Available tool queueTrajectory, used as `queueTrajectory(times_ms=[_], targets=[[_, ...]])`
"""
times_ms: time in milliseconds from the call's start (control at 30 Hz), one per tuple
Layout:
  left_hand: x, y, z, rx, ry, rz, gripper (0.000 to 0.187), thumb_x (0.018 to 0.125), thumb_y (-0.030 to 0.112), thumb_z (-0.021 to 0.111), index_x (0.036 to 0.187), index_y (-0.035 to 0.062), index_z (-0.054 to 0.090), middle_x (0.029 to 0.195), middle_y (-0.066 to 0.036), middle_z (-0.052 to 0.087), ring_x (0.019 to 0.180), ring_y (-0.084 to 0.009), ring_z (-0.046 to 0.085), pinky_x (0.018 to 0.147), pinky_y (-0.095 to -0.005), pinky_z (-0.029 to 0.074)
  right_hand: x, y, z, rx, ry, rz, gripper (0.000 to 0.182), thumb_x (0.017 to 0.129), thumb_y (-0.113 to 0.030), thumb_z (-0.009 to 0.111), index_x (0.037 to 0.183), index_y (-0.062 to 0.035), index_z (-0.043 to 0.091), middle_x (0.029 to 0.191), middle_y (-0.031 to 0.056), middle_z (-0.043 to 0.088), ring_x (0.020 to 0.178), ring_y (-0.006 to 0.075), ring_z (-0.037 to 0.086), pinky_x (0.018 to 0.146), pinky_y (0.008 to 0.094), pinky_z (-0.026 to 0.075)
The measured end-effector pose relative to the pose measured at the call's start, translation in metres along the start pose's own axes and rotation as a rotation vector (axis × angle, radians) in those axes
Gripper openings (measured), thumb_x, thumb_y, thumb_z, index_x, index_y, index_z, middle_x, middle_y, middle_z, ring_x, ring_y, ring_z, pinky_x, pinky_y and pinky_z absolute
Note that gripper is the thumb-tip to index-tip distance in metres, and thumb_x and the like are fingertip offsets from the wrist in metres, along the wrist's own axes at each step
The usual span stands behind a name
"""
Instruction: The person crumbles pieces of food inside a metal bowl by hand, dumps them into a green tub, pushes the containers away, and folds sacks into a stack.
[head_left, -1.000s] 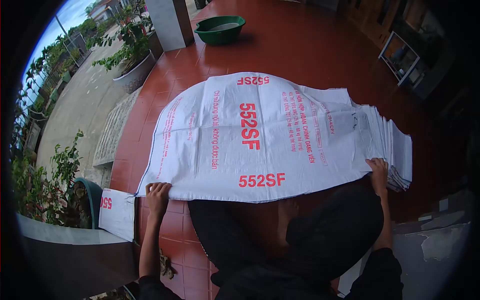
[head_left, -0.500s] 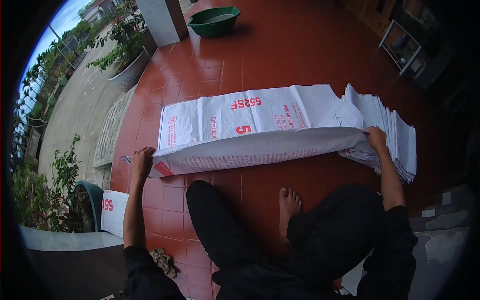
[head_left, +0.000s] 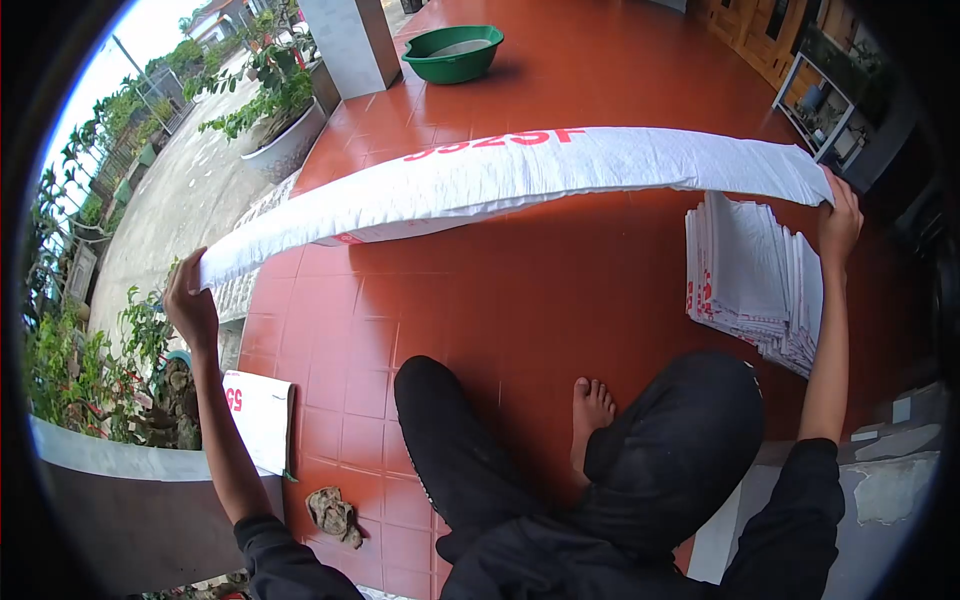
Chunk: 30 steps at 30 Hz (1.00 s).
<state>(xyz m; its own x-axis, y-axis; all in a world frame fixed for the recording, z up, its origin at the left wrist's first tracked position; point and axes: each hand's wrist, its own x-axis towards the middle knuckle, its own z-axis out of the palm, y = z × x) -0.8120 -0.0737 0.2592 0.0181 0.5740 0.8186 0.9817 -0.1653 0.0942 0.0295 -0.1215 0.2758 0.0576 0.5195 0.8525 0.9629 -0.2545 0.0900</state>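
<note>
A long white sack (head_left: 480, 180) with red print reading 552SF is stretched in the air above the red tiled floor, folded lengthwise and arched upward. My left hand (head_left: 190, 295) is closed on its left end, near the plants. At the right end my right hand (head_left: 840, 218) grips the other corner. Below that hand, a stack of folded white sacks (head_left: 755, 275) with some red print lies on the floor. Another white sack (head_left: 262, 420) with red digits rests at the lower left, below my left hand.
A green basin (head_left: 453, 65) stands on the tiles beyond, near a pillar (head_left: 350, 45). Potted plants (head_left: 285, 140) line the left edge. A crumpled cloth (head_left: 335, 515) lies near my left knee. A metal rack (head_left: 815, 100) is at the upper right.
Both hands have risen and spread outward, lifting the sack off the floor and the stack. The sack now looks narrower and arched, and the stack shows more fully.
</note>
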Motion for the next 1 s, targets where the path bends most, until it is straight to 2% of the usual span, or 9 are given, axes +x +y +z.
queueTrajectory(times_ms=[67,167,200,367,433,500,800,867,1000], targets=[[-0.046,0.001,-0.015,0.085,-0.094,0.031,0.031,0.073,-0.006,0.055,0.098,0.0081,0.068,0.092,-0.008,0.068,0.093,-0.0247,0.063,0.087,-0.0342,0.041,-0.045,-0.005,-0.002,-0.078,-0.067,-0.038,0.045,0.077,0.004,0.058,0.118,-0.0165,0.064,0.113,0.003,0.062,0.107,0.0229,0.055,0.094,0.0381,0.037],[-0.11,-0.002,-0.014,0.039,-0.206,0.057,0.014,0.079,0.009,0.058,0.088,0.0092,0.069,0.089,-0.004,0.067,0.092,-0.0218,0.06,0.088,-0.0343,0.037,-0.108,-0.019,0.001,-0.047,-0.186,-0.054,0.044,0.076,0.005,0.06,0.115,-0.0136,0.066,0.108,0.005,0.063,0.106,0.0231,0.054,0.095,0.0377,0.034],[-0.13,-0.005,-0.01,0.046,-0.267,0.052,0.014,0.079,0.009,0.059,0.088,0.0101,0.069,0.09,-0.003,0.067,0.095,-0.0211,0.059,0.09,-0.0348,0.036,-0.127,-0.021,0.003,-0.05,-0.286,-0.025,0.044,0.074,0.007,0.059,0.113,-0.0122,0.066,0.107,0.0058,0.062,0.106,0.0231,0.054,0.095,0.0376,0.033],[-0.201,-0.016,0.02,0.012,-0.377,0.055,0.017,0.077,0.008,0.06,0.091,0.0121,0.07,0.093,-0.002,0.067,0.098,-0.0204,0.057,0.09,-0.0353,0.036,-0.2,-0.028,0.024,0.073,-0.441,0.002,0.045,0.073,0.008,0.057,0.113,-0.0107,0.066,0.103,0.0066,0.061,0.102,0.024,0.053,0.091,0.0381,0.034],[-0.222,-0.017,0.032,-0.036,-0.391,-0.102,0.019,0.075,0.008,0.061,0.091,0.0133,0.07,0.094,-0.001,0.067,0.098,-0.0207,0.057,0.09,-0.0357,0.036,-0.226,-0.025,0.035,0.087,-0.591,0.011,0.044,0.074,0.007,0.057,0.112,-0.0118,0.067,0.103,0.0072,0.058,0.1,0.0254,0.052,0.089,0.0395,0.034],[-0.241,-0.02,0.043,-0.042,-0.418,-0.127,0.019,0.076,0.008,0.061,0.091,0.0135,0.07,0.095,-0.001,0.067,0.098,-0.021,0.057,0.09,-0.0361,0.036,-0.247,-0.022,0.041,0.045,-0.652,-0.01,0.043,0.074,0.006,0.057,0.111,-0.0128,0.067,0.103,0.0078,0.057,0.101,0.0262,0.051,0.089,0.0402,0.034],[-0.262,-0.032,0.045,-0.04,-0.458,-0.143,0.019,0.077,0.007,0.063,0.093,0.0145,0.07,0.096,0.0,0.066,0.099,-0.0216,0.056,0.09,-0.0368,0.037,-0.28,-0.016,0.039,-0.047,-0.81,-0.041,0.043,0.074,0.005,0.056,0.109,-0.0163,0.068,0.105,0.008,0.057,0.102,0.0264,0.049,0.087,0.0429,0.033],[-0.262,-0.033,0.042,0.002,-0.44,-0.166,0.019,0.077,0.007,0.063,0.094,0.0143,0.069,0.097,0.0,0.066,0.099,-0.0219,0.056,0.089,-0.0368,0.037,-0.273,-0.011,0.041,-0.056,-1.006,0.025,0.045,0.073,0.005,0.056,0.108,-0.0202,0.069,0.105,0.0077,0.057,0.106,0.0274,0.05,0.092,0.0477,0.032],[-0.252,-0.043,0.033,-0.042,-0.392,-0.235,0.019,0.077,0.008,0.064,0.095,0.0123,0.069,0.097,-0.002,0.066,0.099,-0.0224,0.056,0.088,-0.0367,0.037,-0.256,0.004,0.048,-0.096,-1.185,-0.006,0.037,0.073,0.0,0.059,0.102,-0.0186,0.072,0.1,0.0104,0.063,0.101,0.0297,0.057,0.091,0.0467,0.039]])
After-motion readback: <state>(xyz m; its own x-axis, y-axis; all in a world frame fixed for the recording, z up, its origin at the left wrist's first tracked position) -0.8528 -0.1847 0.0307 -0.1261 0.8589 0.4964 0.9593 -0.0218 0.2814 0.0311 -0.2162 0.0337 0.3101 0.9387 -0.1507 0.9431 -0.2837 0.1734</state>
